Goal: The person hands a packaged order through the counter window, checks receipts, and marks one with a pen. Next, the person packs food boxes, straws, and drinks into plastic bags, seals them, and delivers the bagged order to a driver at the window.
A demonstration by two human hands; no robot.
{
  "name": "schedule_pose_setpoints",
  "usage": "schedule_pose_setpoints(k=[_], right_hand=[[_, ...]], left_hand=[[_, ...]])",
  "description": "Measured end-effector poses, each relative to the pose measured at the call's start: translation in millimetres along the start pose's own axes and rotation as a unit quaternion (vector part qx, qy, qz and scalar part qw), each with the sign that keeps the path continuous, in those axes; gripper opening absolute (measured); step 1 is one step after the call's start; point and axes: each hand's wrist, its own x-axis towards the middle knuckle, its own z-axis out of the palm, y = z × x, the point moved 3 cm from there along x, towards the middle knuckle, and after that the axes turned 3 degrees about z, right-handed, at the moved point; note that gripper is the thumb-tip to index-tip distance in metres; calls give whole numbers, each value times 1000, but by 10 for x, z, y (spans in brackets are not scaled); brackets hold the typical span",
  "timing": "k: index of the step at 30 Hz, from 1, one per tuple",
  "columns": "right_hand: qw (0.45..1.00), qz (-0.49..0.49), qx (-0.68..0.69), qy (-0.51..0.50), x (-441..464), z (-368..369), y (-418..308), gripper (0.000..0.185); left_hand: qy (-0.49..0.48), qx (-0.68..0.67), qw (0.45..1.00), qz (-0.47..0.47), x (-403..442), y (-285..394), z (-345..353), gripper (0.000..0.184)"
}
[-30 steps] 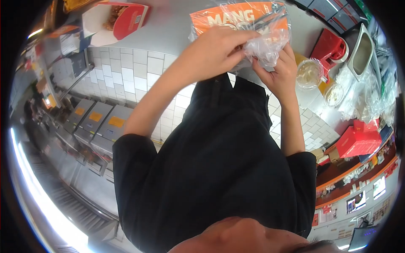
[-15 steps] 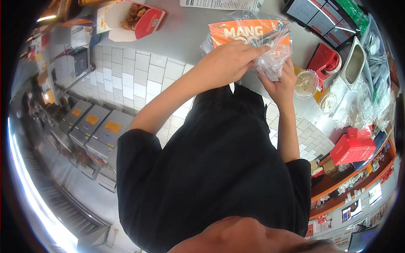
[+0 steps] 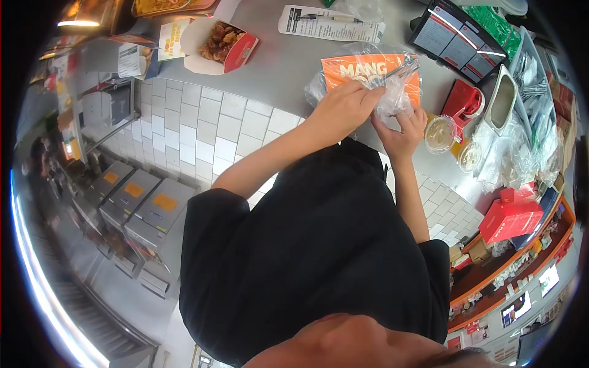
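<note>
A clear plastic bag with an orange label reading MANG (image 3: 362, 66) lies on the metal counter in front of me. My left hand (image 3: 346, 107) comes in from the left, its fingers closed on the bunched plastic at the bag's near right part. On the right side of that crumpled plastic (image 3: 392, 101), my right hand (image 3: 400, 132) grips it between thumb and fingers. Dark thin strips, perhaps utensils, show through the bag above the bunch. A lidded clear cup (image 3: 440, 134) stands just right of my right hand.
An open red-and-white box of brown food (image 3: 242, 52) sits at the upper left. A paper slip with a pen (image 3: 331, 23) lies behind the bag. Rightward are a tablet (image 3: 457, 40), a red tape dispenser (image 3: 461, 104), another cup (image 3: 470, 156), a metal tray (image 3: 503, 101) and plastic bags (image 3: 540, 92).
The view has shifted, showing more of the counter, the food box and the paper slip. Both hands keep hold of the bunched plastic, and their fingers have moved slightly around it.
</note>
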Motion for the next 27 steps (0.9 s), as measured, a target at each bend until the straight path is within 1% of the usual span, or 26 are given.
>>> schedule_pose_setpoints(k=[1, 4, 7, 9, 10, 11, 12, 13, 14, 15, 16, 17, 18, 19, 20, 21, 22, 24, 25, 26, 27], right_hand=[[1000, 17, 12, 8, -2, 14, -3, 28], [997, 62, 29, 22, -29, 68, 27, 30], [995, 98, 14, 26, -34, 86, 55, 31], [990, 129, 0, 51, 92, 24, -84, 34], [992, 118, -20, 39, 121, 70, -136, 36], [993, 111, -44, 25, 86, 128, -208, 38], [992, 107, -72, 12, 35, 188, -278, 40], [976, 203, 15, 71, -71, 288, -259, 39], [943, 283, 97, 145, -159, 399, -195, 38], [885, 348, 241, 192, -240, 486, -137, 35], [803, 389, 383, 237, -276, 525, -96, 33], [781, 447, 389, 199, -207, 419, -112, 31], [765, 462, 406, 193, -154, 429, -88, 32], [747, 477, 423, 188, -105, 434, -74, 34], [748, 442, 448, 211, -10, 530, 49, 36], [736, 422, 484, 216, 155, 500, 96, 36], [722, 401, 521, 215, 307, 458, 135, 37], [857, 331, 375, 124, 596, 330, 258, 29], [907, 292, 294, 73, 671, 251, 263, 29], [946, 227, 202, 110, 656, 28, 190, 32], [971, 159, 103, 146, 558, -302, 115, 38]], left_hand=[[9, -2, 1000, -5, -12, -8, 6, 26], [14, -107, 990, -87, -106, -162, -116, 20], [78, -201, 972, -92, -444, -266, -320, 20], [213, -199, 929, -227, -389, -731, -506, 34], [235, 36, 942, -236, -283, -1083, -463, 39], [248, 265, 903, -232, -193, -1411, -342, 44], [205, 317, 885, -274, -133, -1664, -231, 52], [166, 363, 866, -301, 2, -1902, -126, 59], [174, 376, 866, -281, 16, -2076, -44, 62], [160, 275, 880, -354, 79, -2133, -31, 55], [210, 296, 878, -311, 59, -2319, 87, 46], [173, 263, 895, -317, 85, -2328, 52, 43], [210, 242, 893, -316, 135, -2323, 29, 44], [231, 139, 899, -345, 201, -2187, -50, 43], [251, 39, 891, -375, 305, -2062, -183, 42], [343, -3, 896, -282, 402, -1947, -273, 38], [430, -45, 881, -190, 453, -1852, -361, 35], [478, -157, 846, -174, 612, -1373, -687, 32], [497, -147, 844, -139, 630, -1336, -829, 32], [513, -137, 841, -100, 653, -1301, -1001, 33], [514, -156, 840, -72, 699, -979, -1192, 29]])
